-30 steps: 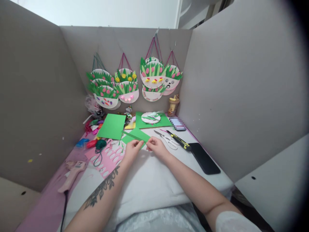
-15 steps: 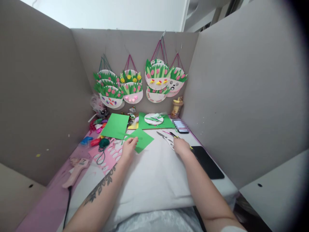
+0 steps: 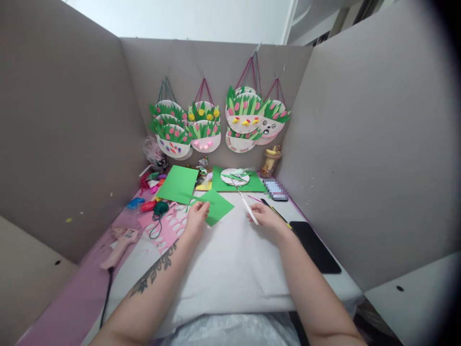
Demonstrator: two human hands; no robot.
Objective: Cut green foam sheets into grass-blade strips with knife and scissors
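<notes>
I see the left hand (image 3: 196,222) with fingers pinched on the green paper (image 3: 216,206), which lies flat on the worktop (image 3: 234,259) near the middle. The right hand (image 3: 264,216) has fingers closed around the scissors (image 3: 247,204). That paper looks light, floppy, easily creased; hold it near the edge.

White-covered table (image 3: 230,269) — green paper (image 3: 217,206), black phone (image 3: 314,246), pink sheet (image 3: 166,228), glue gun (image 3: 120,240).

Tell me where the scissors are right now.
In the head view the scissors are lifted in the right hand, right of centre, blades pointing toward the paper plate, beside the green paper that the left hand holds.
</notes>
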